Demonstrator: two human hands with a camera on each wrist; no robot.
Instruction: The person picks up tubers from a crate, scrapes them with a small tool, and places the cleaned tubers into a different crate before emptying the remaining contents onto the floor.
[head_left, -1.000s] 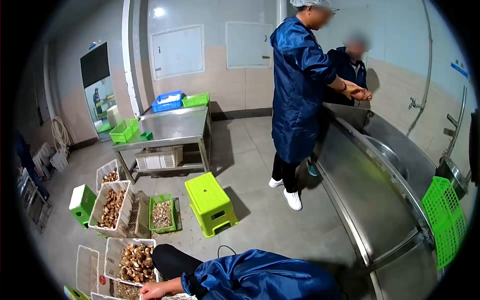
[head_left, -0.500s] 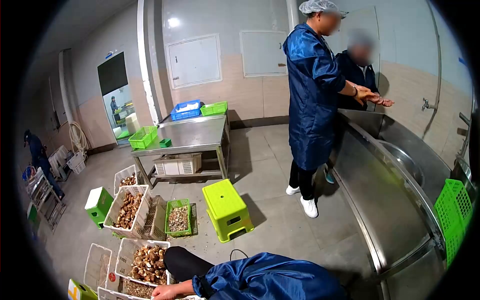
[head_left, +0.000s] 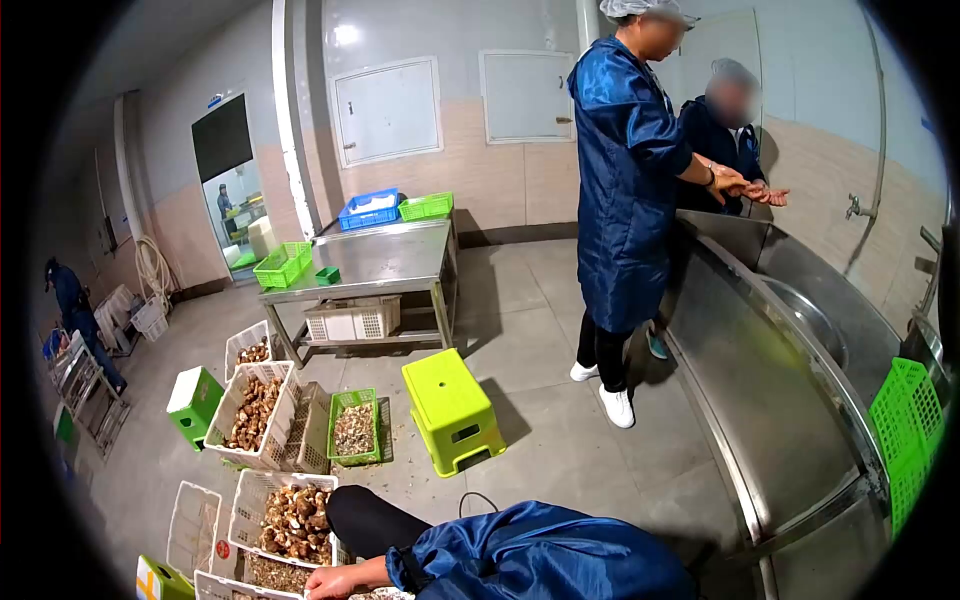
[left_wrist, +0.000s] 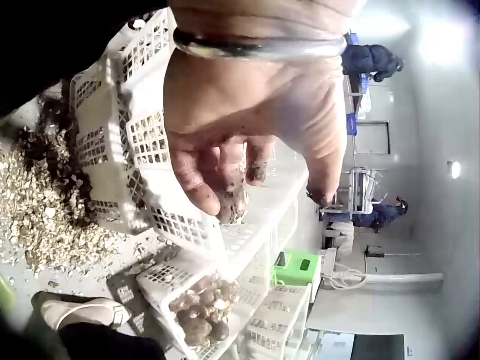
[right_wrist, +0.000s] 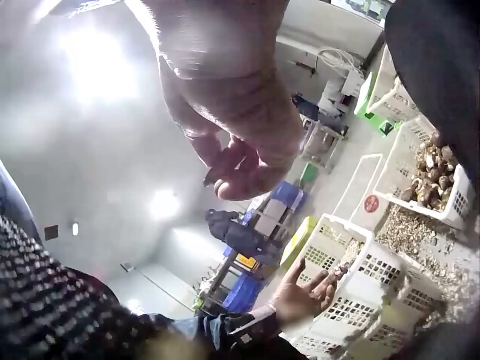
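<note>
In the left wrist view my left hand [left_wrist: 247, 112], with a bracelet at the wrist, curls its fingers round a small dirt-marked mushroom piece [left_wrist: 234, 204] above a white crate [left_wrist: 184, 221]. The right wrist view shows my right hand [right_wrist: 232, 127] with bent fingers pinching a small grey pointed thing [right_wrist: 211, 178]; what it is cannot be told. Below it, my left hand is palm up near the white crates. At the bottom of the head view one hand [head_left: 333, 582] is beside a crate of mushrooms [head_left: 297, 522]; which hand is unclear.
A lime stool [head_left: 450, 405], a green basket of trimmings [head_left: 354, 428] and more mushroom crates [head_left: 256, 412] stand on the floor. Behind is a steel table [head_left: 375, 258]. Two people in blue [head_left: 625, 190] stand by the steel sink [head_left: 755, 380] at right.
The head view has turned left over the last second, bringing a person at the far left more fully into sight. The hand at the bottom stays beside the crates.
</note>
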